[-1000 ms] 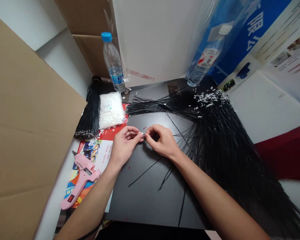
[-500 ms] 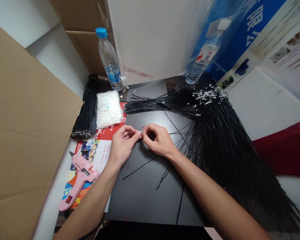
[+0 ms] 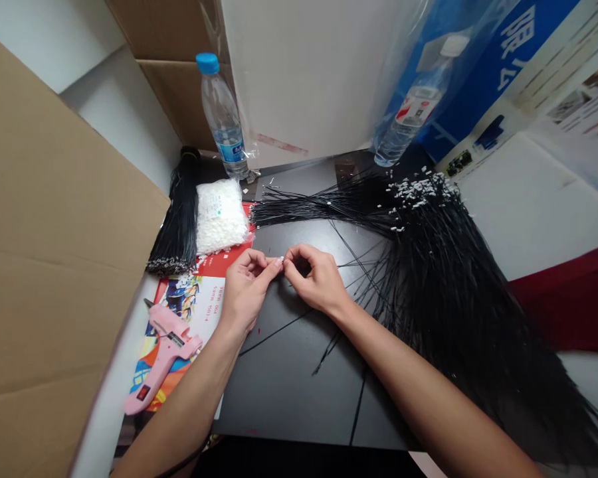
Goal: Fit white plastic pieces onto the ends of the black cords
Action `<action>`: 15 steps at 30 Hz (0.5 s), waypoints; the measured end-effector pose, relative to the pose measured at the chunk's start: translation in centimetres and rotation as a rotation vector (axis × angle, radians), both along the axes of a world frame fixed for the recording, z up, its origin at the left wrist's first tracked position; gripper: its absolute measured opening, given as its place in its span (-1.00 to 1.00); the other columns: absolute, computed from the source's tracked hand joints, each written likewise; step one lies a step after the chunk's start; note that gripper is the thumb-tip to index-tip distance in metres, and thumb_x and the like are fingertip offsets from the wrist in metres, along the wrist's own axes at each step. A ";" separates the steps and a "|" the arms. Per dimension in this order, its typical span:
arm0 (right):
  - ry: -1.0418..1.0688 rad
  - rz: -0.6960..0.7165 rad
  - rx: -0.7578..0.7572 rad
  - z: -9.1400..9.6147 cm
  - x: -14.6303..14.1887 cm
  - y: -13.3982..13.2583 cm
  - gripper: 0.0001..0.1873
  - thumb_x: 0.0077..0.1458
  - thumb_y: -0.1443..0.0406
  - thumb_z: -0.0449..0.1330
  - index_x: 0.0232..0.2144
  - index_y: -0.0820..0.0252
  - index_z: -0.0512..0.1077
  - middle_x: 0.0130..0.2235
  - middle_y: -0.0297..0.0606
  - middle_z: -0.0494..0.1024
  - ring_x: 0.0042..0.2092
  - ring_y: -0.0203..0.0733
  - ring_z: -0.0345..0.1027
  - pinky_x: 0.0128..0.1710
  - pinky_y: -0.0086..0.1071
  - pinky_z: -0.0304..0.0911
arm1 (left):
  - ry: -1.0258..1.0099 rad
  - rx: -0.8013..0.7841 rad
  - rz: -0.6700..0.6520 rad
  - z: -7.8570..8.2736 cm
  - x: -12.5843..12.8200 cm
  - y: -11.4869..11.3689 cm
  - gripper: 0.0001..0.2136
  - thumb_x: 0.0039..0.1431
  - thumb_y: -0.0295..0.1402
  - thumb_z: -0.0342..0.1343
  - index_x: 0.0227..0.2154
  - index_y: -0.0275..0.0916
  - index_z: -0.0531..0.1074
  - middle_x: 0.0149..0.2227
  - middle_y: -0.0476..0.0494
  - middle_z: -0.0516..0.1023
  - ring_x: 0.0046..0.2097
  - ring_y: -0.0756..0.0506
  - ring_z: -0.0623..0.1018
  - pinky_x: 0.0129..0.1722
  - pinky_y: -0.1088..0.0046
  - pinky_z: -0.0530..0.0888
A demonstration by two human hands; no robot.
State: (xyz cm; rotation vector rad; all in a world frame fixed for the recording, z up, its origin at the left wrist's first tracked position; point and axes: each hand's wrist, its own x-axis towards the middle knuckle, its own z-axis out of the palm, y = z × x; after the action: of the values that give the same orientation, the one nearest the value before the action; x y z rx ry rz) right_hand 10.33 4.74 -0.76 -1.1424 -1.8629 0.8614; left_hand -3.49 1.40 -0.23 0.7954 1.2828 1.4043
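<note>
My left hand [image 3: 246, 285] pinches a tiny white plastic connector [image 3: 281, 259] between thumb and forefinger. Against it, fingertip to fingertip, my right hand [image 3: 319, 279] is closed in a pinch on a thin black wire, mostly hidden by the fingers. Loose black wires pass under and beside the right wrist. To the right lies a large heap of black wires [image 3: 443, 279] with white connectors on their far ends. Behind my hands a flat bundle of black wires [image 3: 313, 207] stretches across the grey tabletop [image 3: 279, 392].
Left of my hands are a clear bag of white connectors [image 3: 222, 219], a tied black wire bundle [image 3: 177, 212] and a pink glue gun [image 3: 164, 358] on printed paper. Two water bottles [image 3: 226, 133] stand at the back. Cardboard [image 3: 54, 265] walls off the left side.
The view has shifted slightly, so the scene sits a little further right. Both hands keep their fingertip pinch, and the white connector shows slightly more between them.
</note>
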 end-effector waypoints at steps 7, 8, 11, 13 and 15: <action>-0.029 0.023 0.086 0.1 0.3 -0.1 -0.94 0.06 0.32 0.16 -0.42 0.18 0.43 -0.42 -0.31 0.54 -0.36 -0.27 0.37 -0.32 -0.40 0.23 | 0.018 0.025 -0.002 -0.1 -0.3 0.0 -0.68 -0.10 -0.30 0.40 -0.38 -0.21 0.35 -0.39 0.03 0.54 -0.32 0.03 0.54 -0.18 0.48 0.48; -0.027 0.021 0.093 0.1 0.3 -0.1 -0.95 0.06 0.32 0.17 -0.42 0.18 0.42 -0.42 -0.31 0.54 -0.36 -0.27 0.37 -0.32 -0.40 0.23 | 0.026 0.034 -0.003 -0.1 -0.3 0.0 -0.69 -0.09 -0.31 0.39 -0.38 -0.22 0.36 -0.39 0.03 0.54 -0.32 0.03 0.54 -0.19 0.48 0.48; -0.033 0.018 0.090 0.1 0.5 0.0 -0.94 0.06 0.33 0.17 -0.45 0.18 0.41 -0.43 -0.31 0.53 -0.36 -0.27 0.36 -0.31 -0.39 0.22 | 0.082 0.056 -0.034 0.0 -0.1 -0.1 -0.75 -0.03 -0.33 0.36 -0.36 -0.22 0.39 -0.39 0.02 0.53 -0.33 0.01 0.53 -0.25 0.48 0.50; -0.061 0.015 0.095 0.0 0.6 0.1 -0.93 0.06 0.34 0.16 -0.47 0.17 0.39 -0.43 -0.31 0.52 -0.35 -0.26 0.35 -0.30 -0.39 0.21 | 0.136 0.067 -0.072 0.0 -0.1 -0.1 -0.78 0.02 -0.33 0.33 -0.33 -0.23 0.41 -0.37 0.01 0.52 -0.34 0.01 0.52 -0.32 0.51 0.48; -0.094 0.018 0.109 0.0 0.9 0.2 -0.93 0.05 0.35 0.16 -0.48 0.18 0.38 -0.44 -0.31 0.51 -0.35 -0.26 0.33 -0.29 -0.39 0.20 | 0.205 0.069 -0.110 -0.1 -0.1 -0.2 -0.81 0.08 -0.31 0.29 -0.28 -0.23 0.44 -0.35 -0.03 0.53 -0.34 0.00 0.52 -0.38 0.54 0.45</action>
State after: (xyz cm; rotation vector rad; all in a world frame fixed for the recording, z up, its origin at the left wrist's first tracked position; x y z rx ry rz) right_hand 11.19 4.94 -0.79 -1.1168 -1.9746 0.7182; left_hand -3.60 1.23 -0.29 1.0634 1.3302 1.3105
